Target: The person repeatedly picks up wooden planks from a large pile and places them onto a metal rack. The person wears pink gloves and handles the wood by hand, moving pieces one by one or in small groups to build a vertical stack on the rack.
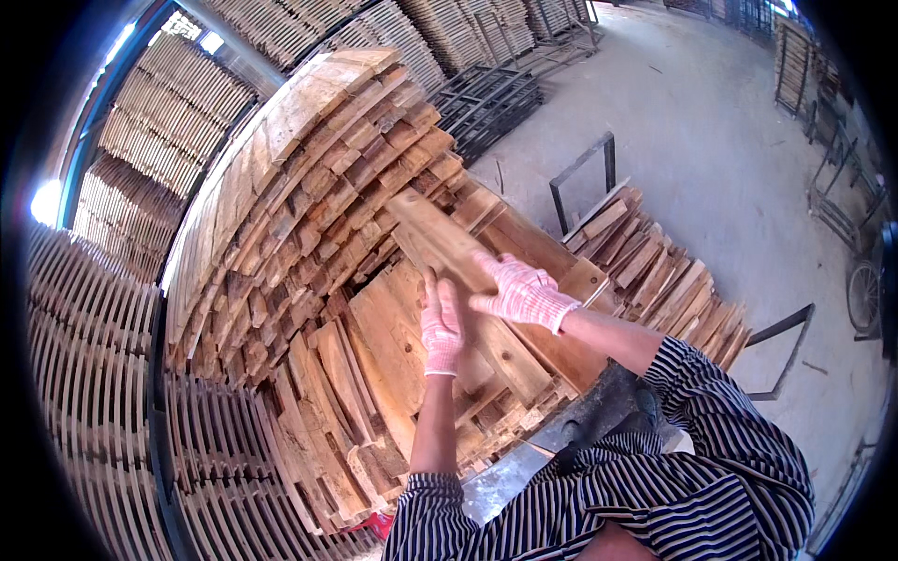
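Now, one plank (449,252), left hand (441,327) flat open (gloved), right hand (524,292) gripping it.

You wear a knitted work glove on each hand, white with a fine pink or red check. The cuff of the glove on your left hand (441,327), near the middle of the frame, ends at the wrist in a plain white band. The glove on your right hand (521,293), just right of it, has the same band. Your shirt is dark with thin white stripes; its sleeves (720,411) are pushed up above the forearms, bunched at lower centre and lower right.
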{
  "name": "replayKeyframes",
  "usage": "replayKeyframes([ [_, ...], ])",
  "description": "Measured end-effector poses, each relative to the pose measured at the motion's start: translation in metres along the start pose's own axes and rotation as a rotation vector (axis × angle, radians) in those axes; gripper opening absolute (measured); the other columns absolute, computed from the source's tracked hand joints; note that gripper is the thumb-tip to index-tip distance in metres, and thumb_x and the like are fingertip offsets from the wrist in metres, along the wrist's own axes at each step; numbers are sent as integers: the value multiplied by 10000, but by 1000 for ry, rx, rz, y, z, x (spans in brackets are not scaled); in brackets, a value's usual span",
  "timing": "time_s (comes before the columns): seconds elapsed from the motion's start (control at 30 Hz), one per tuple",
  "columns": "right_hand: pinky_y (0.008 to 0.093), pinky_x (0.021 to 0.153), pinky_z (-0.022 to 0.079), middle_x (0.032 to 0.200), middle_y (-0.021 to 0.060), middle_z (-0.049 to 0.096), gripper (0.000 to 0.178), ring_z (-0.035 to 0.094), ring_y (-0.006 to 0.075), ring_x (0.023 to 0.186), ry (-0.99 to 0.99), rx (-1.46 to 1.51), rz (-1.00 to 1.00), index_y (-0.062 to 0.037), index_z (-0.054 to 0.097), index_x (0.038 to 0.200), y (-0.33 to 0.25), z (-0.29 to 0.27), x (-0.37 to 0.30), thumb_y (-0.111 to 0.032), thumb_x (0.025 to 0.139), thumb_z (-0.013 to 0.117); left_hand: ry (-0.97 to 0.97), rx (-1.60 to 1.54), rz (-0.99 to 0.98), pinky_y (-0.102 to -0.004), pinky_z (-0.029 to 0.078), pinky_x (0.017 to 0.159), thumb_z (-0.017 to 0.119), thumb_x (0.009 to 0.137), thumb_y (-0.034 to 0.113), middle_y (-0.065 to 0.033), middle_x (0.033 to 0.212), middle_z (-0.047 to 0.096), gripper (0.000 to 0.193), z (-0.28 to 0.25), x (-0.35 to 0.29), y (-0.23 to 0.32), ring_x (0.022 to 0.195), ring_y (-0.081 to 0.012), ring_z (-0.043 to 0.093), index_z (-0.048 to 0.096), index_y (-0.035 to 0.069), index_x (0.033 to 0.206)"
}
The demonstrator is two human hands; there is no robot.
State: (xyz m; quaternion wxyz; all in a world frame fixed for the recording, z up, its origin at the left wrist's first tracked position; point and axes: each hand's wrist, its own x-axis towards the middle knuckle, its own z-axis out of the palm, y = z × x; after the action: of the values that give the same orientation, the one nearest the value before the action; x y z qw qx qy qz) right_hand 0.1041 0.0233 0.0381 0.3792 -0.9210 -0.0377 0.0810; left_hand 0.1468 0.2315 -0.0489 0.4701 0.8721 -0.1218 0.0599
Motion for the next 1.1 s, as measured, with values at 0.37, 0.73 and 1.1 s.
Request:
replayKeyframes([
  [0.37,542,1022,473,1389,305,468,490,532,491,1253,127,-186,-219,-186,511,1440,64,52,66,-300,966,563,-31,736,178,-554,173,1222,397,1056,426,-282,1561,369,677,22,-8,19,1466,-474,295,290,-25,1549],
  [0.73,437,1241,228,1662,244,156,941,186,377,1538,253,171,-157,-97,77,1628,96,2,86,-725,976,337,-165,551,353,-579,139,1224,454,1027,489,-286,1589,306,744,11,-66,72,1492,-488,223,292,-6,1557],
  [1.1,465,1218,273,1633,251,254,936,269,413,1505,156,144,-91,-82,158,1618,74,43,111,-697,950,388,-266,627,407,-545,153,1225,512,1007,507,-287,1591,305,797,39,-84,74,1485,-452,262,303,-36,1552],
])
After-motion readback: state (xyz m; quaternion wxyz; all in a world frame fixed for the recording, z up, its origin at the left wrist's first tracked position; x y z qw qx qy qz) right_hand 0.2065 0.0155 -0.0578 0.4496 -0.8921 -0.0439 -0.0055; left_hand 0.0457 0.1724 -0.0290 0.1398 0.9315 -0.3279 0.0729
